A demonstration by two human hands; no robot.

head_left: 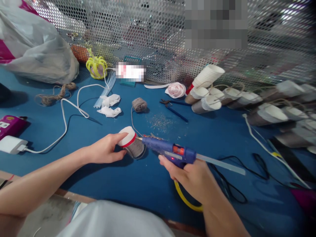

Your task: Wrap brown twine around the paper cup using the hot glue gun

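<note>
I have the right hand [191,176] gripping the glue gun [159,144]; to its left, the left hand [108,149] clasps the yarn-wrapped cup [135,148], risking burns if the nozzle [139,139] slips.

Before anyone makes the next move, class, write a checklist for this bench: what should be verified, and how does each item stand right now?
1. Glue gun gripped: ok, in the right hand.
2. Gun powered: probably ok, its red light is lit.
3. Glue stick loaded: ok, it protrudes from the gun's back.
4. Cup steadied: ok, the left hand holds it.
5. Nozzle hot enough: cannot tell.
6. Scraps swept away: not ok, they lie scattered near the yarn ball.
</note>
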